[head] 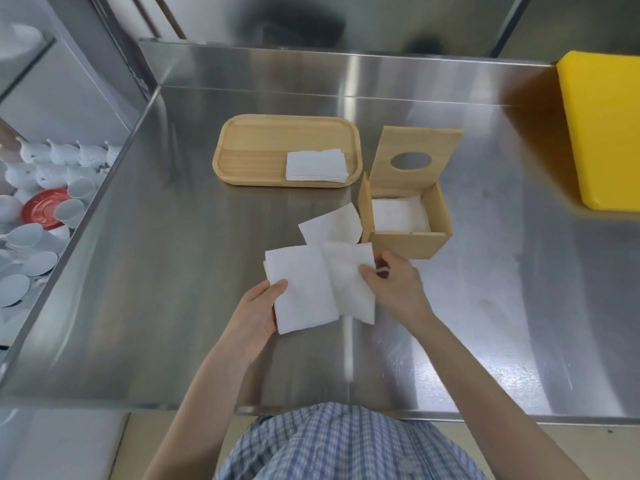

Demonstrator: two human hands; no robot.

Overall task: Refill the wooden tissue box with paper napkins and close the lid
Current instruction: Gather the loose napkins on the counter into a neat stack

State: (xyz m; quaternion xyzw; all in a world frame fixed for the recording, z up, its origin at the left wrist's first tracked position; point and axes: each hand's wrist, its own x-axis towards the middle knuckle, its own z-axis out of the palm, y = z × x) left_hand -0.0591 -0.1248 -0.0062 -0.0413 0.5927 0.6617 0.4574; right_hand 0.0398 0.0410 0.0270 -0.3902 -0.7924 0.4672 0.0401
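Observation:
The wooden tissue box (pixel 410 241) stands on the steel table with its lid (pixel 417 157) swung up and back, round hole showing. White napkins (pixel 398 213) lie inside it. My left hand (pixel 258 313) grips a stack of napkins (pixel 304 289) by its near left edge. My right hand (pixel 394 282) pinches one napkin (pixel 349 282) of that stack at its right side, peeling it open. Another loose napkin (pixel 330 225) lies beside the box's left wall. A further napkin pile (pixel 316 165) rests on the wooden tray (pixel 256 150).
A yellow cutting board (pixel 604 129) lies at the far right of the steel table (pixel 173 271). To the left, below the table's edge, is a bin of white cups and dishes (pixel 38 202) with one red plate (pixel 45 207).

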